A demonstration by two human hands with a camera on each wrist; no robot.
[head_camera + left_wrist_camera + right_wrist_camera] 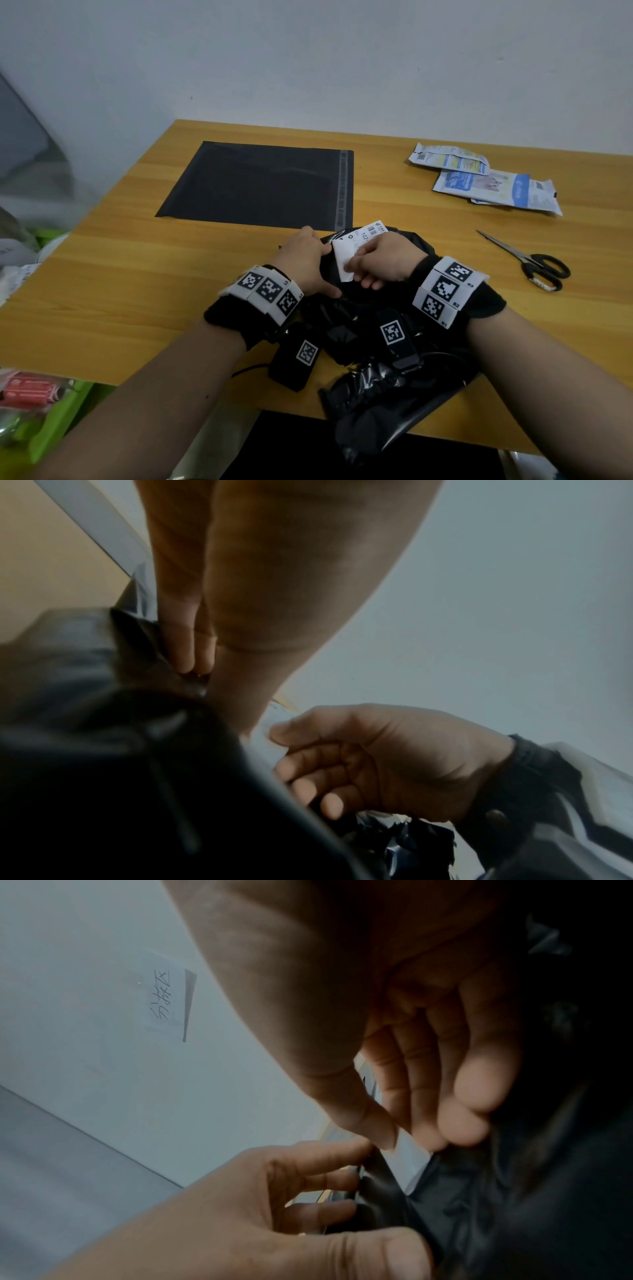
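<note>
A crumpled black plastic mailer bag point(387, 387) lies at the table's near edge, with a white shipping label point(346, 260) partly peeled up from its far end. My right hand point(383, 263) pinches the loose label flap between thumb and fingers point(411, 1123). My left hand point(305, 263) grips the black bag point(387, 1185) just left of the label, fingers curled on the plastic point(185, 653). In the left wrist view the right hand point(377, 761) holds the pale label point(267, 739).
A flat black poly mailer point(260, 185) lies farther back on the wooden table point(120, 274). White-blue pouches point(486, 178) sit at the back right, black-handled scissors point(534, 263) to the right. Green bins with clutter point(44, 411) stand left of the table.
</note>
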